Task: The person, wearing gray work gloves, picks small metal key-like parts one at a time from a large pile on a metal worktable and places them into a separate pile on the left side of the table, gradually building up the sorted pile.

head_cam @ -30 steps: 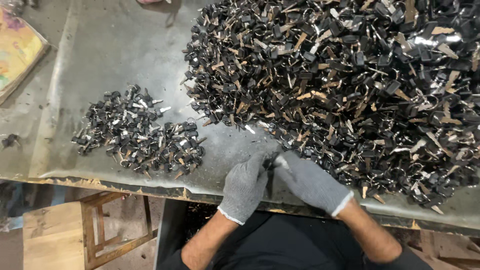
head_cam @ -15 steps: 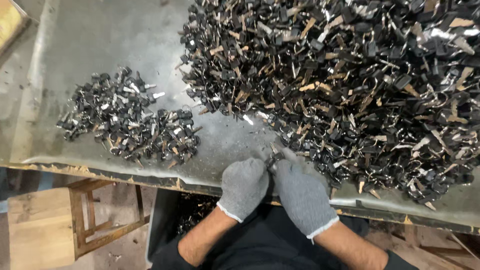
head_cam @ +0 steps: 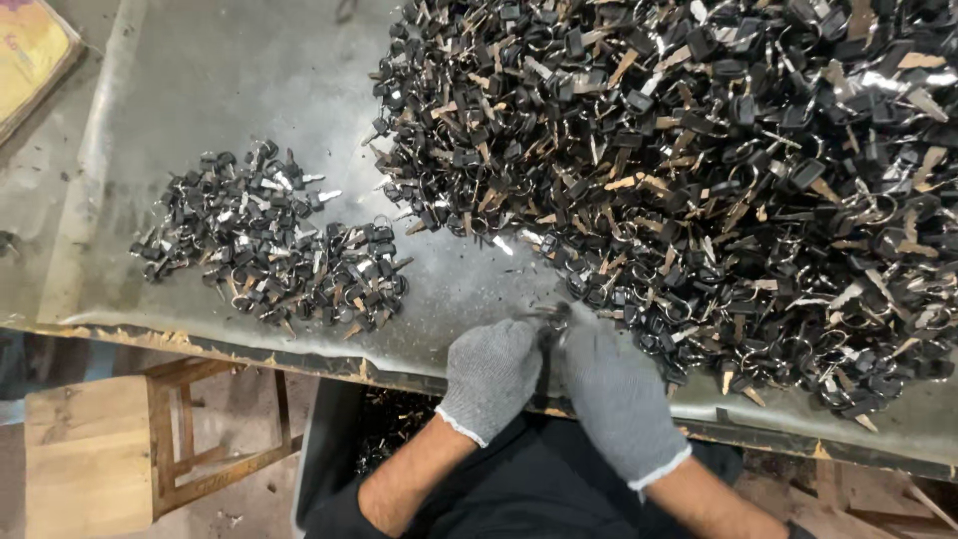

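My left hand and my right hand, both in grey knit gloves, meet at the near edge of the metal-topped table. Between their fingertips they pinch a small black key on a ring. Right beyond them spreads a big heap of black-headed keys and rings over the right half of the table. A smaller pile of the same keys lies to the left of my hands.
A wooden stool stands below the table's front edge at the left. A box with dark parts sits on the floor under the table, by my left forearm. A yellow flat object lies at the far left corner.
Both hands stay together at the table edge, working the same small key piece. The view has shifted slightly; the piles have not changed.
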`<state>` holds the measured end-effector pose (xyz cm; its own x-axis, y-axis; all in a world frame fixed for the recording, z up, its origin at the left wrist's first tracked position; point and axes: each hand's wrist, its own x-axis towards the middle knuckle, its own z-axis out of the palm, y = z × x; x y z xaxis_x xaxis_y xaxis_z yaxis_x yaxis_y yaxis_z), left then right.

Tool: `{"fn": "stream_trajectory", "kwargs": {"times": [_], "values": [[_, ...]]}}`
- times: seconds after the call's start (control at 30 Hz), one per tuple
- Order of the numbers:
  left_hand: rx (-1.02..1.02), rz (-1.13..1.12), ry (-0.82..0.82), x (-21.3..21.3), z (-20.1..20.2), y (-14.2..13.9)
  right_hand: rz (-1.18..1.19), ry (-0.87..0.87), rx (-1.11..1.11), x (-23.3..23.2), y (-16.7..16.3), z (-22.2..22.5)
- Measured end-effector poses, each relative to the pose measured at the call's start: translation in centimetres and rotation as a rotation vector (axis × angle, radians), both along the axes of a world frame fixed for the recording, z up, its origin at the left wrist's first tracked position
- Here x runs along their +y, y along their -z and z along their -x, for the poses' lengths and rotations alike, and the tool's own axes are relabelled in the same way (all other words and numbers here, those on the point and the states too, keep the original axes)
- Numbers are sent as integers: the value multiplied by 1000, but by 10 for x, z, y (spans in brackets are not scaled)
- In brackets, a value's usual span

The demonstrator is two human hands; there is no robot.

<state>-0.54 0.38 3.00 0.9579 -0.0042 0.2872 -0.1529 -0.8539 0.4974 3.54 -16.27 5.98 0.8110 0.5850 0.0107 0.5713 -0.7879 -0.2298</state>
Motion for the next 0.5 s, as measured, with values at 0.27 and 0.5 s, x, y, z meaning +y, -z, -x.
{"fn": "stream_trajectory", "kwargs": {"times": [0.27,0.5], "values": [[21,-20,25,0,0,8,29,85,186,3,-4,-2],[-72,-6,-234,30,5,-20,-153,-177,77,-1,-2,-12]]}}
